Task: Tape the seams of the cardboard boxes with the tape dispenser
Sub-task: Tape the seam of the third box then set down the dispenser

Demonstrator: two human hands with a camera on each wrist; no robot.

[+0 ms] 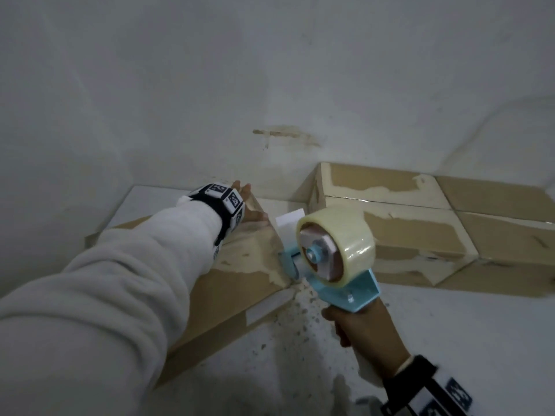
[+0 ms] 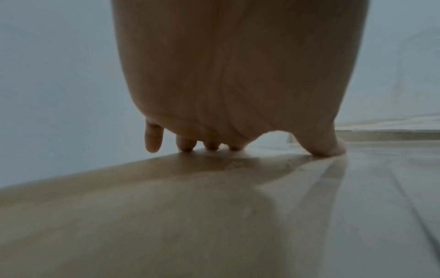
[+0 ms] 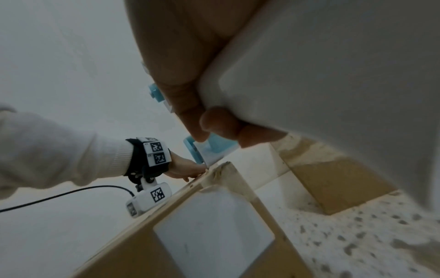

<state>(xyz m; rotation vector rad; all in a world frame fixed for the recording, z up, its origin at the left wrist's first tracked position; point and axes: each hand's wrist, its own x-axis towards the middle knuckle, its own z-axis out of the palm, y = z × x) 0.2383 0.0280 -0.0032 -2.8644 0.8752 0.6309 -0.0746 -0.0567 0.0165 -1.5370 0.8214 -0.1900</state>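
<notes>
A worn cardboard box [image 1: 240, 283] with a white label lies in front of me in the head view. My left hand [image 1: 250, 210] rests flat on its top near the far edge, fingers straight; the left wrist view shows the fingertips [image 2: 186, 145] touching the cardboard [image 2: 166, 206]. My right hand [image 1: 362, 328] grips the handle of a light blue tape dispenser [image 1: 348, 289] carrying a clear tape roll [image 1: 345, 235]. The dispenser's front end sits at the box's right end, by the upper corner. In the right wrist view my fingers [image 3: 214, 122] curl round the handle above the box [image 3: 214, 235].
Two more patched cardboard boxes [image 1: 420, 232] lie side by side at the back right against the white wall. The floor [image 1: 450, 340] is white with dark specks. A black cable [image 3: 71, 191] runs from the left wrist unit. A white paper piece [image 1: 289, 222] sits behind the near box.
</notes>
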